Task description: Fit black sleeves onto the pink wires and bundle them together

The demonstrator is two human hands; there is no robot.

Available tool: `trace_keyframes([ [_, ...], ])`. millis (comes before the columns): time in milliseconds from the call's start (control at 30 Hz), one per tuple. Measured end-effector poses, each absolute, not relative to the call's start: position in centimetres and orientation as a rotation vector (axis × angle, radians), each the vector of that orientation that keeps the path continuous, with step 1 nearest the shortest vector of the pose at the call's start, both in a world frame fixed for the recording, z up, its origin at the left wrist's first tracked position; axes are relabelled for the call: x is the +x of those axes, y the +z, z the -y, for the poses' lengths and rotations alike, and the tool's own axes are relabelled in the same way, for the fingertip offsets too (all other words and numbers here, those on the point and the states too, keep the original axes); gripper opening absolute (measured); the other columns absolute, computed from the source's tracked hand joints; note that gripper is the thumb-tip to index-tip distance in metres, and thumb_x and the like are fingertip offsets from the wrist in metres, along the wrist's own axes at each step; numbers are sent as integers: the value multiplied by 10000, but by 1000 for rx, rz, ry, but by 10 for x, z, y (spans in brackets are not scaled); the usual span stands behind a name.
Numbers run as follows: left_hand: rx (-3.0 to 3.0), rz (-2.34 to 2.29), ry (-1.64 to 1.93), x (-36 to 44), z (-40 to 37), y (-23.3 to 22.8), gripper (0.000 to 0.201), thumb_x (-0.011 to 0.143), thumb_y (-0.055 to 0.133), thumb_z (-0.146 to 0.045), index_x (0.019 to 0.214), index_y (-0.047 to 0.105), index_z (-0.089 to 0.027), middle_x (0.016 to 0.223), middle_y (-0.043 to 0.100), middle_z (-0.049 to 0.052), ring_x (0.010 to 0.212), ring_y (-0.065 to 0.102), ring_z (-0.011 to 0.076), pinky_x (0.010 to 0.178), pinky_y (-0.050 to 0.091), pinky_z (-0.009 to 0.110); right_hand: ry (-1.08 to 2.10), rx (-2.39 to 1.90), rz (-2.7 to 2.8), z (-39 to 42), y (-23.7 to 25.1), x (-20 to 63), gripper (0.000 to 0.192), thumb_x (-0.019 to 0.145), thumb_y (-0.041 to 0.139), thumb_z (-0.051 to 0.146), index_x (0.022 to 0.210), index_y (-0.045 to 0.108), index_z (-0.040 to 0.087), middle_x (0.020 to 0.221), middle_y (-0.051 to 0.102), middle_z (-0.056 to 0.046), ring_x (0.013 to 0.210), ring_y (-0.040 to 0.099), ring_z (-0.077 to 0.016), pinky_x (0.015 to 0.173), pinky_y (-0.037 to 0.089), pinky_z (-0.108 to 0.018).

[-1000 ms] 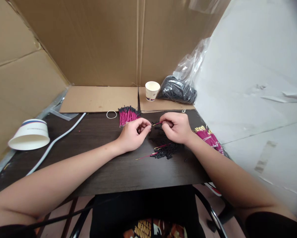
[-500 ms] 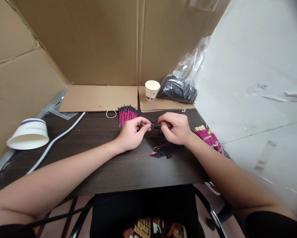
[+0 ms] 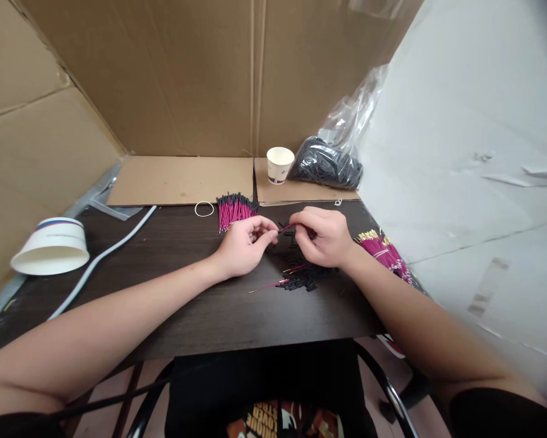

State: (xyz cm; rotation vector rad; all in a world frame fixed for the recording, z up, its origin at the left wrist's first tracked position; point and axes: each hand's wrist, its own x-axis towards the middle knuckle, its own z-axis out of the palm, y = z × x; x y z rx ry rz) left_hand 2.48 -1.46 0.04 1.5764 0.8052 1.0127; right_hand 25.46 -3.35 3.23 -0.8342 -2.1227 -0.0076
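Note:
My left hand [image 3: 247,243] pinches the dark end of a thin wire, where a small black sleeve seems to sit; the fingertips hide most of it. From the other side, my right hand [image 3: 322,236] grips the same magenta wire [image 3: 288,227] between thumb and forefinger. Below the hands lies a loose pile of short black sleeves [image 3: 305,278], with a few magenta wires [image 3: 268,287] among them. Just behind my left hand rests a bundle of magenta wires with black ends [image 3: 235,208]. By my right forearm is another bundle of magenta wires with gold tips [image 3: 385,252].
A paper cup [image 3: 280,165] stands at the back beside a clear plastic bag of black sleeves [image 3: 330,164]. At the left are a tipped paper bowl [image 3: 52,246] and a white cable [image 3: 104,258]. A white rubber band [image 3: 204,209] lies near the back. Cardboard walls [image 3: 163,79] enclose the table.
The two hands have come very slightly closer together along the wire. The gold tip seen between them before is now hidden. Everything else stays put.

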Motion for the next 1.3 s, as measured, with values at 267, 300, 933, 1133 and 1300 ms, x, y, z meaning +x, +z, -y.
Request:
trace_keyframes([
  [267,1544,-806,1065,25,13,0,177,961,789,-321,1009,753,-155,895,799,83,833,767,195,805,619,343,72,-940,2081,35,33,253,158,919,561,136,878,690,216,645,593,22,539,500,-142,573,418,-301],
  [300,1545,-806,1077,25,12,-1,181,961,792,-327,1009,753,-157,895,798,82,833,767,195,803,620,344,89,-946,2076,35,33,253,157,913,561,137,864,689,215,625,575,29,532,496,-138,568,413,-297],
  [933,1527,-826,1083,26,9,2,219,951,811,-359,992,750,-153,838,784,70,782,742,185,757,606,335,131,-908,2078,34,28,252,172,934,580,133,954,734,206,738,688,-3,590,565,-147,608,464,-295],
  [1133,1472,-812,1056,21,10,6,279,934,816,-355,1096,732,-145,888,808,90,753,717,176,705,573,317,178,-970,2044,34,30,253,142,954,600,161,944,732,210,715,703,7,581,585,-141,606,473,-293],
  [1300,1423,-814,1069,21,12,9,358,894,855,-326,1179,739,-144,935,815,95,750,708,171,681,573,305,589,-1066,1876,35,28,248,90,1026,633,231,1076,700,199,835,806,-19,609,666,-132,625,529,-282],
])
